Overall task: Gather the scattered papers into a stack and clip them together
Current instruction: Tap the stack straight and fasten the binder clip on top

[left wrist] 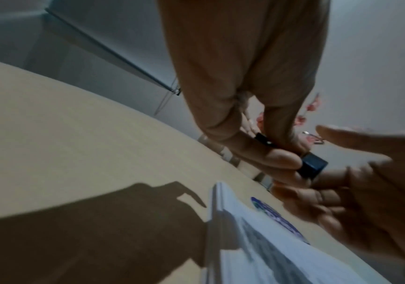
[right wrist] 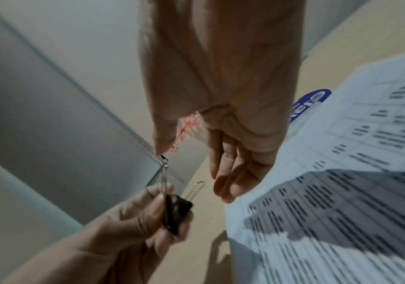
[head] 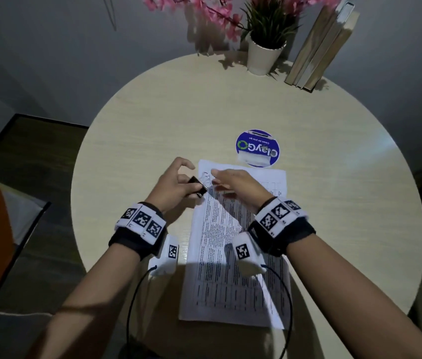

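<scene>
A stack of printed papers lies lengthwise on the round table, its near end over the front edge. My left hand pinches a black binder clip just above the stack's far left corner. In the right wrist view the clip has one wire handle standing up and one pointing away. My right hand hovers over that corner with straight fingers, one fingertip touching the top of the upright handle. The left wrist view shows the clip between thumb and fingers above the paper edge.
A round blue sticker lies flat just beyond the papers. A white potted plant with pink blossoms and leaning books stand at the table's far edge. Cables hang from both wrists near the front edge.
</scene>
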Tool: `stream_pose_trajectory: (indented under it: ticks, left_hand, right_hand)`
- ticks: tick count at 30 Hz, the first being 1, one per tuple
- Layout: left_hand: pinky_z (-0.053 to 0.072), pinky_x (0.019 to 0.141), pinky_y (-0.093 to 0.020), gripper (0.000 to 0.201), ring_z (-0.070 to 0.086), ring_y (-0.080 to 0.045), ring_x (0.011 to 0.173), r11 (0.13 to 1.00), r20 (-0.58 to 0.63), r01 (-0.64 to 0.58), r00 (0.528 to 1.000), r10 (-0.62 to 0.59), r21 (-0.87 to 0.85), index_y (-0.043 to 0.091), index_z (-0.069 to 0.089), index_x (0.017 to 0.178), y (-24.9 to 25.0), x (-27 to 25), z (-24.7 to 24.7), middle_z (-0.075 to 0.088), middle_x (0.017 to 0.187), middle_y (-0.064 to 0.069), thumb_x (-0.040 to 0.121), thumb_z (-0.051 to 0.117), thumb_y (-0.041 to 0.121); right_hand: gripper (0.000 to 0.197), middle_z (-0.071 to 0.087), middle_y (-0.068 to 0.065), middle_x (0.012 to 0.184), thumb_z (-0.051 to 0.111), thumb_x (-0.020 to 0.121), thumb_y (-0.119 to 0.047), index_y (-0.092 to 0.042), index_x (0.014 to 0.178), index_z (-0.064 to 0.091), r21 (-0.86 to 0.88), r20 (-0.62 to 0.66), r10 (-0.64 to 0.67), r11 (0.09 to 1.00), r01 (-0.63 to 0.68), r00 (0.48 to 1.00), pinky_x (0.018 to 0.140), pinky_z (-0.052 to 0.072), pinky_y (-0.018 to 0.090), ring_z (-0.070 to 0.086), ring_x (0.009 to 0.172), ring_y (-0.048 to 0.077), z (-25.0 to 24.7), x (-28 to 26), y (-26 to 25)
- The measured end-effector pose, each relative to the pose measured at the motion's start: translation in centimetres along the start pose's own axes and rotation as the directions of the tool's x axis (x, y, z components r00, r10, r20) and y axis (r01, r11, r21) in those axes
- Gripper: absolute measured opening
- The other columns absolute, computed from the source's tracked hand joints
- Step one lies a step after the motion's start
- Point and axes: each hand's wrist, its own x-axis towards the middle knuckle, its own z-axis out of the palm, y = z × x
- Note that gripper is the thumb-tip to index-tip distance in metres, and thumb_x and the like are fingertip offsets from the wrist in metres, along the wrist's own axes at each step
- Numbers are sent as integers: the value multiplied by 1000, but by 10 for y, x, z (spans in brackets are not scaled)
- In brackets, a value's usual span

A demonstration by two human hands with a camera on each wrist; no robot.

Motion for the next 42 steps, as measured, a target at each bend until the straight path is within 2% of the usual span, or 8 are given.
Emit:
stream_pose_trajectory:
  ticks: [10, 15, 20, 24, 30, 33, 35, 42]
  left_hand:
    - [52, 72, -38, 42, 61, -27, 66, 966, 9, -149, 989, 151, 212, 16, 37, 100, 21, 11, 32, 63, 73, -21, 77, 67, -2]
    - [42, 57, -13, 36, 54, -21, 66, 891, 42, -228, 972, 230, 393, 17, 39, 101, 14, 23, 37, 61, 73, -11, 80, 67, 8]
    - [41, 94, -41, 63, 40, -32, 122, 770, -244, 169, 970, -17, 615, 3, 43, 125, -16, 48, 33, 43, 130, -16, 81, 61, 43]
    - [37, 99, -46, 63, 28, -35, 129, 659, -326, 313, 939, -108, 684, -4, 36, 127, -14, 51, 53, 29, 138, -18, 87, 53, 41]
    - [34, 103, -41, 44, 37, -37, 129, 841, -350, 419, 888, -299, 343, -8, 33, 129, -1, 60, 69, 32, 142, -24, 96, 38, 21]
    - [44, 88, -39, 34, 53, -38, 109, 926, -385, 347, 882, -270, 145, -6, 44, 120, -5, 64, 61, 52, 127, -25, 96, 37, 17]
    - [37, 60, -29, 23, 45, -31, 69, 960, -430, 238, 890, -154, 148, -4, 56, 82, -13, 64, 57, 57, 81, -26, 93, 42, 11]
    - [27, 69, -25, 24, 31, -17, 54, 988, -450, 107, 892, -48, 108, 4, 52, 64, -30, 60, 50, 34, 52, -2, 88, 53, 7]
  right_hand:
    - [22, 58, 10, 75, 56, 85, 7, 13, 107, 58, 131, 82, -2, 991, -9, 997, 59, 53, 10, 58, 67, 14, -31, -3, -15]
    - [16, 57, 7, 69, 64, 79, 6, 9, 95, 64, -130, -38, 16, 991, -21, 999, 83, 54, 32, 59, 72, 22, -38, 12, -12]
    - [14, 60, 11, 64, 67, 78, 2, 16, 78, 63, -207, -124, 86, 972, -110, 989, 73, 57, 35, 62, 56, 18, -44, 27, 11]
    - [19, 62, 22, 68, 68, 79, -4, 6, 64, 64, -180, -115, 146, 970, -165, 983, 69, 50, 44, 54, 66, 28, -45, 28, 27]
    - [21, 62, 11, 56, 68, 79, -3, -6, 60, 61, -154, -150, 171, 969, -194, 974, 62, 50, 34, 56, 52, 20, -45, 32, 31]
    - [9, 62, 9, 62, 68, 79, -2, -3, 73, 61, -268, -139, 125, 950, -159, 982, 58, 51, 29, 59, 51, 13, -43, 32, 25]
    - [11, 64, 11, 74, 68, 78, -2, -5, 73, 60, -457, -119, 22, 886, -74, 993, 72, 54, 35, 64, 70, 21, -39, 32, 14]
    - [19, 64, 25, 104, 56, 80, 1, 4, 98, 61, -871, 32, -251, 468, 151, 967, 80, 47, 39, 57, 99, 38, -42, 59, -31]
